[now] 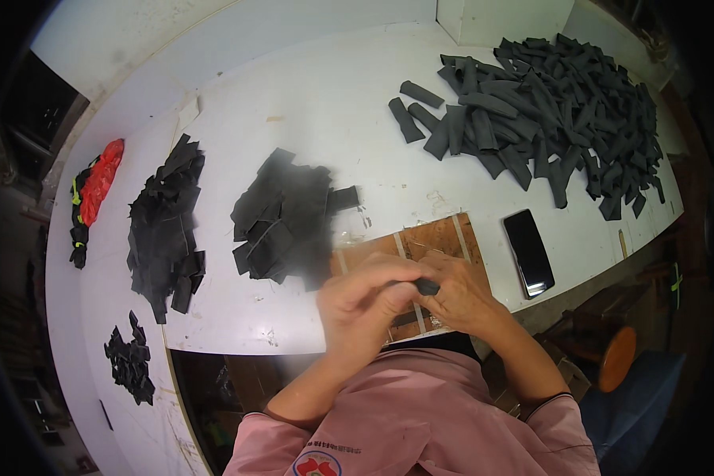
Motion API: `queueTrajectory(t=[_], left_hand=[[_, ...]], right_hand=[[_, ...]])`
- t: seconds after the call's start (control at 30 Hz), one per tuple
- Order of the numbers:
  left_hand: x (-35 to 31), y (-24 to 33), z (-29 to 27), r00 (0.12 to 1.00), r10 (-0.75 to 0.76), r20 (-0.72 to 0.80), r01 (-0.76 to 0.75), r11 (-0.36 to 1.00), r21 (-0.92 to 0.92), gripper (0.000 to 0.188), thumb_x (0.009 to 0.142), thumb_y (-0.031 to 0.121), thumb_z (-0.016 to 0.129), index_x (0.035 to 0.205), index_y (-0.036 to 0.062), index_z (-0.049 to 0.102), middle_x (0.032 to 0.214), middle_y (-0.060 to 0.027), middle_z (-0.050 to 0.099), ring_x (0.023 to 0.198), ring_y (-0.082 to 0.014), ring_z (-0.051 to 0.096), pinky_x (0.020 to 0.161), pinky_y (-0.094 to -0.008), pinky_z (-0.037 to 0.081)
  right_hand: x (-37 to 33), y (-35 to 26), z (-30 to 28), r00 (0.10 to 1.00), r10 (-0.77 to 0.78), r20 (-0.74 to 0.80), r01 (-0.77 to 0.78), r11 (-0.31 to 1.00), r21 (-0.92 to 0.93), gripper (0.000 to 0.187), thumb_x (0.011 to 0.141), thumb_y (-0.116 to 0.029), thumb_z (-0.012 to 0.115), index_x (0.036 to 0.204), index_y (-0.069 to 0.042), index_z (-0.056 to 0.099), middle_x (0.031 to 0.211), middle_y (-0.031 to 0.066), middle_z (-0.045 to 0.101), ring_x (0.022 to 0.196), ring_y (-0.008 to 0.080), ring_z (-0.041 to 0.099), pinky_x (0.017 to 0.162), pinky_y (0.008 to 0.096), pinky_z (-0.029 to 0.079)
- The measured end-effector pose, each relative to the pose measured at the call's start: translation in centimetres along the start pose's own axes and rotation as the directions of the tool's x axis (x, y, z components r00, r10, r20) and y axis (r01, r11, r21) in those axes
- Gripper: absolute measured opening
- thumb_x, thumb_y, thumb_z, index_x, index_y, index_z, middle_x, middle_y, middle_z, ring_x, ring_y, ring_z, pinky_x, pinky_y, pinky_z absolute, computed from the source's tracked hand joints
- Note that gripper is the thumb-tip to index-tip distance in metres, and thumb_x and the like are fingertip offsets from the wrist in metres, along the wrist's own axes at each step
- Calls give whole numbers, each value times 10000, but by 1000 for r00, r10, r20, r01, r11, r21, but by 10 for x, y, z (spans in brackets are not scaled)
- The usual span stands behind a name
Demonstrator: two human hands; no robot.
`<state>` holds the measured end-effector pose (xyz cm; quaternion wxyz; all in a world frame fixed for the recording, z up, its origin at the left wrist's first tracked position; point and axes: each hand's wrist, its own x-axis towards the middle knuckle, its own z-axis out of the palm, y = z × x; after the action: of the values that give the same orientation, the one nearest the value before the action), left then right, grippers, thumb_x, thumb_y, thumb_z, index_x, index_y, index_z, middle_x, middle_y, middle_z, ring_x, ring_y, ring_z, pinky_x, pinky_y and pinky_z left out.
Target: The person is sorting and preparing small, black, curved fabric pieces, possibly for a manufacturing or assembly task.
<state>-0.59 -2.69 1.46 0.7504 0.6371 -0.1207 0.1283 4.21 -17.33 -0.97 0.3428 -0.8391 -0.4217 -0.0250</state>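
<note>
My left hand and my right hand meet above a brown board at the table's front edge. Between them is a small dark fabric piece, mostly covered by the fingers. The left thumb and forefinger pinch one side of it; bent right fingers close on the other. Whether it is rolled or folded I cannot tell. Left of the board lies a pile of flat black fabric pieces, its right side hazy in the picture.
Many dark fabric tubes are heaped at the far right. A black phone lies right of the board. Farther left are another pile of black pieces, a smaller pile and a red bag. A round stool stands at the lower right.
</note>
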Motion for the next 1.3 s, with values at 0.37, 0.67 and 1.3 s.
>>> queueTrajectory(t=[0.37,0.67,1.3], left_hand=[[8,-25,-36,988,71,-135,-63,996,63,167,829,113,535,900,-26,593,910,-133,608,846,-185,563,732,-286,447],[126,-139,-199,749,211,-628,624,93,776,294,740,143,577,984,-18,564,1017,-236,541,891,-318,544,769,-403,430],[13,-26,-95,906,-231,-355,241,970,-16,98,815,115,557,832,42,493,745,30,481,639,-49,433,529,-222,357]], right_hand=[[6,0,-5,994,67,83,-64,997,-37,246,722,-223,641,634,-16,542,629,103,553,603,228,555,537,317,446],[18,55,-23,678,730,-90,-418,483,770,430,901,-374,350,941,11,538,615,28,526,503,63,443,483,189,345],[-10,-56,28,953,296,-66,-257,903,346,204,736,-137,637,856,12,567,712,92,569,614,215,561,541,294,443]])
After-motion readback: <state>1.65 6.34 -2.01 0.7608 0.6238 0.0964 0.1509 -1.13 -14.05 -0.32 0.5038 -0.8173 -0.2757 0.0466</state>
